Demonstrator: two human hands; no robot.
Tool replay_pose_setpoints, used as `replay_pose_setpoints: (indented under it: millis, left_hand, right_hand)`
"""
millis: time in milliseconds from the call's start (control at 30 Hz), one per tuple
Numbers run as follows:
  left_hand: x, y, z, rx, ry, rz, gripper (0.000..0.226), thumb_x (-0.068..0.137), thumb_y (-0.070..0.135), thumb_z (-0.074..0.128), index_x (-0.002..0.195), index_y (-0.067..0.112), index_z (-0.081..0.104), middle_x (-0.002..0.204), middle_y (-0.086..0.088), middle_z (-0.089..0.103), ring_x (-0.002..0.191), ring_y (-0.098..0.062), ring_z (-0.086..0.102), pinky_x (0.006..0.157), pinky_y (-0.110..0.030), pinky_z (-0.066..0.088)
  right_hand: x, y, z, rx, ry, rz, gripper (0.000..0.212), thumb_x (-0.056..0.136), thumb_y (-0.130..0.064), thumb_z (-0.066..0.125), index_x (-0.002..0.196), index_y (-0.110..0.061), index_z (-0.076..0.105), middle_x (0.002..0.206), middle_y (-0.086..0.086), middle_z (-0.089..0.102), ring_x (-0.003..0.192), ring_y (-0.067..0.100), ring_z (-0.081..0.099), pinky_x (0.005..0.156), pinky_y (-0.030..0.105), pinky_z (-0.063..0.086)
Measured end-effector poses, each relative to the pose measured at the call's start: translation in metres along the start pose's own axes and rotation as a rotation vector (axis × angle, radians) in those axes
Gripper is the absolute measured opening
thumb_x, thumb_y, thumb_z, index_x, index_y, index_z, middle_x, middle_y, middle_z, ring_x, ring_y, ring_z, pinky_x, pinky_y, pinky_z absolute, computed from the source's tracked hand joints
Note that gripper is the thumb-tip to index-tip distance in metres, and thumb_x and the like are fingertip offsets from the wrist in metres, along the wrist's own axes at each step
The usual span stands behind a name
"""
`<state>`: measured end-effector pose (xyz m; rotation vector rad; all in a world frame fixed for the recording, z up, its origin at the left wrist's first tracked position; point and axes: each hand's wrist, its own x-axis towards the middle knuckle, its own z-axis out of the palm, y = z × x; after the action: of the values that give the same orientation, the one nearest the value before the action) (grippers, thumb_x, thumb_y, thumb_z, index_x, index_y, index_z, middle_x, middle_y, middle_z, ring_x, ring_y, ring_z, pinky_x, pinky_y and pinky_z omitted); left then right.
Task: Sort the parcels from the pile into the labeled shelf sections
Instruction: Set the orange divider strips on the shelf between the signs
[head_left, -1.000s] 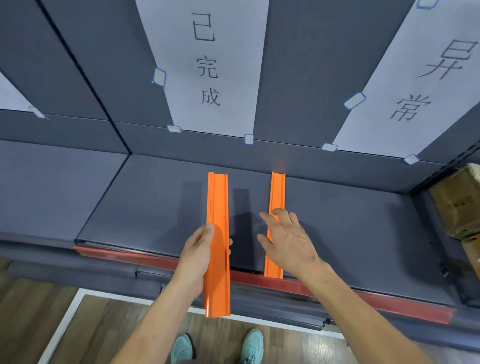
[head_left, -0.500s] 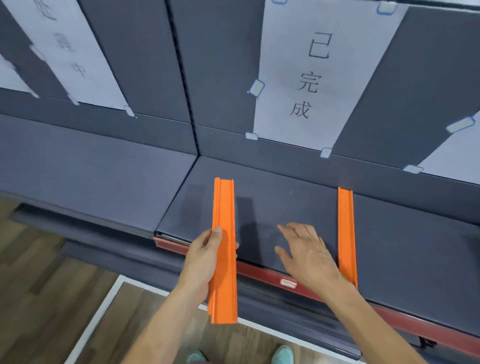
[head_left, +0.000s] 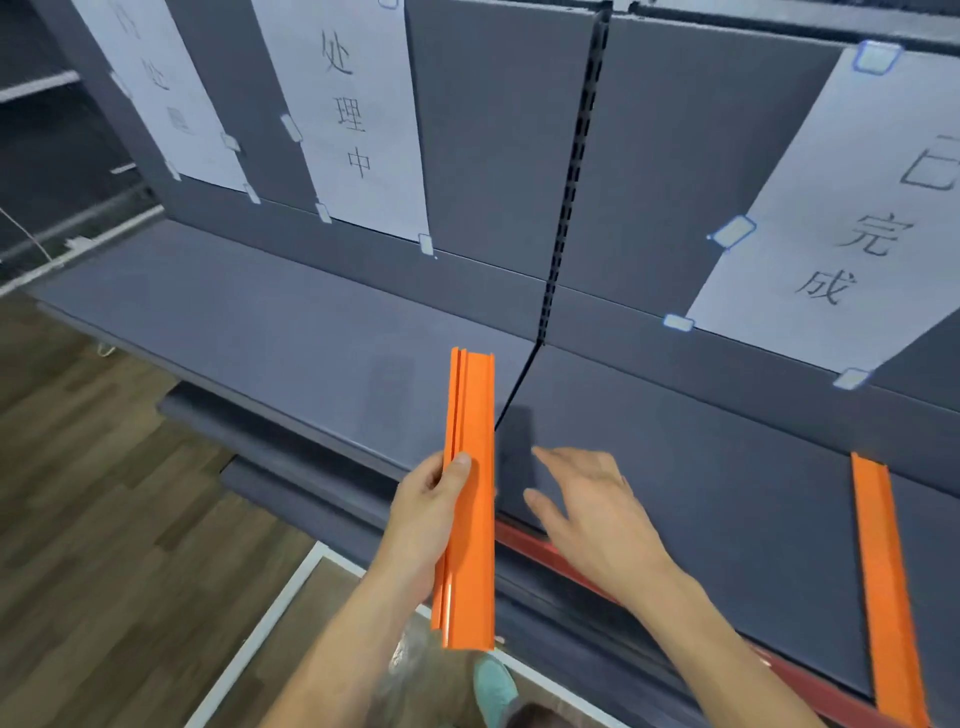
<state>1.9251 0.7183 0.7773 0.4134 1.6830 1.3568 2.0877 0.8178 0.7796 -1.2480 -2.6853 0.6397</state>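
The left hand clamps its grip on an orange divider strip — long axis pointing at the back of the shelf, just left of the shelf seam. The right hand, fingers apart and empty, hovers just right of that seam — no parcels show.

Bare left hand and bare right hand, each on a long bare arm. Down at 6 o'clock, near the bottom edge, one blue-green shoe with a round toe.
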Motion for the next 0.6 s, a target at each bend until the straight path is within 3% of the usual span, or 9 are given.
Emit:
replay_pose_setpoints:
  millis: [133,267,333,433,500,600]
  left_hand:
    - [0.024,0.010,-0.007,-0.050,0.011,0.014,0.018,0.102,0.040,0.063,0.099,0.029,0.077,0.083,-0.004,0.076,0.070,-0.019,0.073,0.061,-0.030,0.056]
    - [0.052,0.020,-0.003,-0.100,0.017,0.015,0.013,0.100,0.031,0.067,0.107,0.025,0.076,0.093,-0.002,0.079,0.081,-0.020,0.076,0.063,-0.026,0.057]
    - [0.065,0.025,0.000,-0.134,0.003,0.022,0.015,0.100,0.028,0.066,0.111,0.022,0.074,0.099,-0.004,0.079,0.088,-0.021,0.077,0.067,-0.026,0.058]
    - [0.080,0.031,0.007,-0.144,-0.032,0.034,0.019,0.104,0.031,0.060,0.113,0.020,0.073,0.102,-0.003,0.079,0.092,-0.019,0.076,0.071,-0.025,0.058]
    - [0.087,0.033,0.011,-0.128,-0.046,0.051,0.022,0.106,0.032,0.056,0.113,0.020,0.072,0.102,0.000,0.079,0.093,-0.014,0.076,0.071,-0.021,0.057]
    - [0.101,0.034,0.011,-0.094,-0.034,0.043,0.019,0.107,0.031,0.055,0.111,0.022,0.071,0.100,0.004,0.079,0.088,-0.011,0.075,0.071,-0.019,0.057]
  right_hand:
    - [0.037,-0.022,0.002,0.026,-0.017,-0.057,0.061,0.103,-0.055,0.040,0.157,-0.027,0.032,0.155,-0.008,0.041,0.143,0.012,0.026,0.115,0.033,0.032]
    - [0.070,-0.034,0.006,0.048,-0.065,-0.045,0.066,0.102,-0.060,0.036,0.158,-0.027,0.024,0.144,-0.004,0.051,0.135,0.018,0.043,0.103,0.037,0.043]
    - [0.083,-0.036,0.009,0.087,-0.095,-0.016,0.067,0.103,-0.057,0.037,0.159,-0.030,0.015,0.121,-0.002,0.061,0.118,0.023,0.058,0.093,0.039,0.047]
    - [0.096,-0.033,0.012,0.191,-0.122,0.021,0.067,0.104,-0.047,0.040,0.158,-0.035,0.002,0.086,-0.006,0.055,0.088,0.024,0.064,0.080,0.043,0.052]
    - [0.102,-0.029,0.012,0.246,-0.112,0.054,0.068,0.105,-0.039,0.041,0.158,-0.036,-0.002,0.087,-0.002,0.057,0.088,0.027,0.064,0.080,0.046,0.053]
    - [0.110,-0.024,0.010,0.292,-0.075,0.114,0.064,0.106,-0.032,0.041,0.160,-0.033,0.005,0.104,0.004,0.066,0.101,0.032,0.063,0.087,0.046,0.051]
